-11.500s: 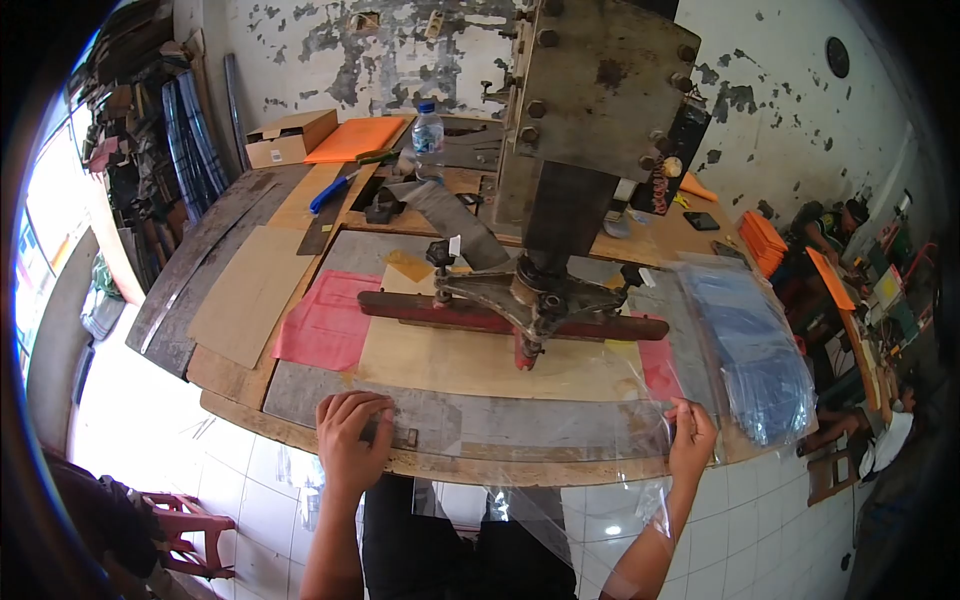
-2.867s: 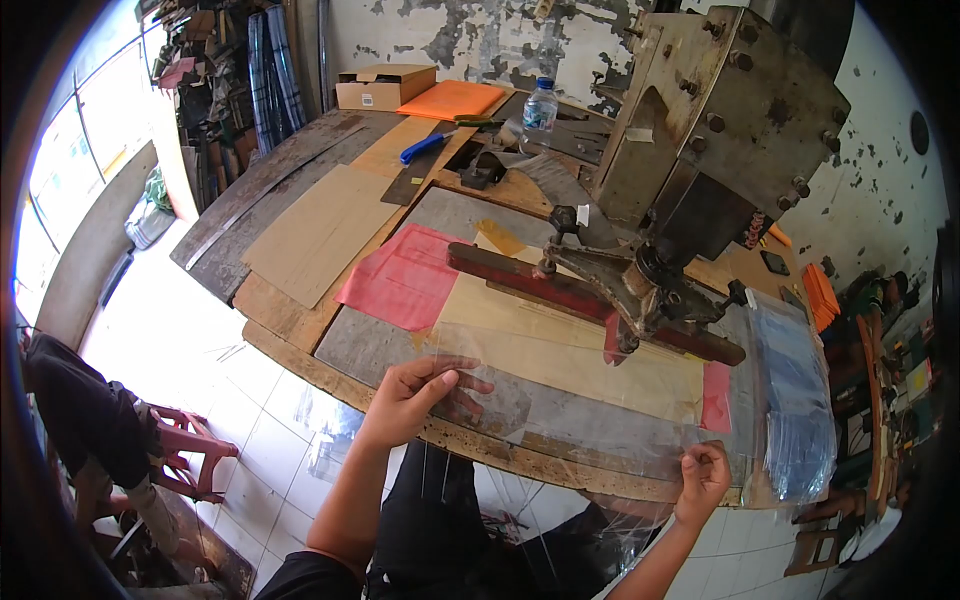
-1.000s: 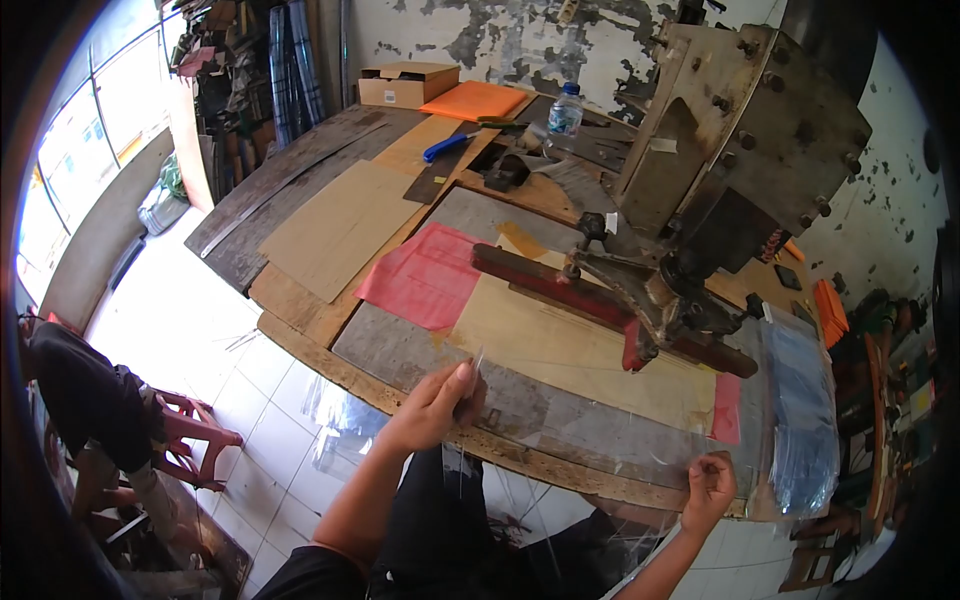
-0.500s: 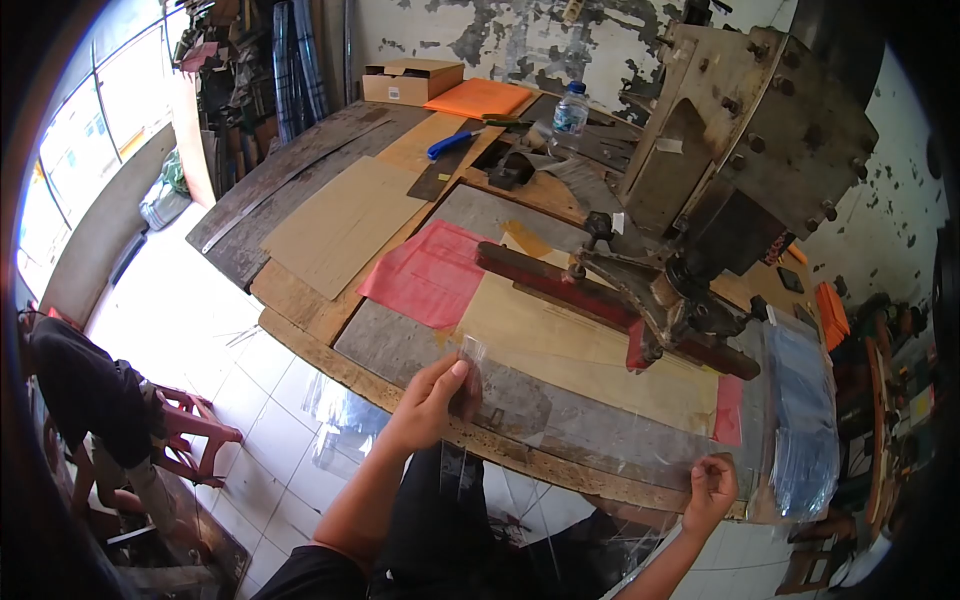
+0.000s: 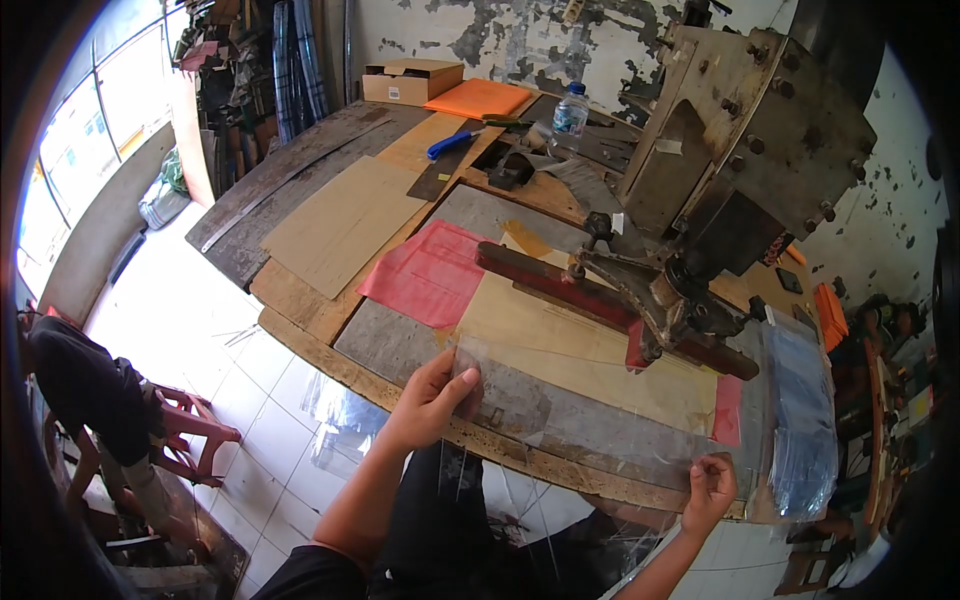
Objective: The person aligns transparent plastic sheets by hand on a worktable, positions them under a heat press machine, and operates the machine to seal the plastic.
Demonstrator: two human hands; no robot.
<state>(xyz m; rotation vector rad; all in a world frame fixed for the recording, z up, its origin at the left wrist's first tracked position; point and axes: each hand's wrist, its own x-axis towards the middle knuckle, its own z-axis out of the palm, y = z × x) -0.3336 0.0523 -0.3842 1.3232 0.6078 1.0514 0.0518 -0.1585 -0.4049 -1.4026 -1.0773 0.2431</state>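
Observation:
A clear plastic sheet (image 5: pixel 590 425) spans the gap between my two hands at the table's front edge. My left hand (image 5: pixel 432 400) pinches its left corner between thumb and fingers. My right hand (image 5: pixel 710 488) has its fingers curled closed on the right corner. Behind the sheet lies a pale yellow sheet (image 5: pixel 540 325) on the metal bed, with a red sheet (image 5: pixel 425 275) at its left. Over these hangs the press's long red-brown bar (image 5: pixel 560 290). The lower part of the plastic hangs over my lap and is hard to make out.
A press head (image 5: pixel 740 120) rises at the back right. Stacked clear plastic (image 5: pixel 803 430) lies at the right edge. Brown board (image 5: pixel 345 225), a blue-handled cutter (image 5: pixel 450 143), a water bottle (image 5: pixel 570 115) and a cardboard box (image 5: pixel 412 82) are on the table. A person sits at left near a red stool (image 5: pixel 195 430).
My left thumb and fingers have shifted slightly on the plastic, and the corner that stuck up above them now lies flatter. My right hand has stayed in place.

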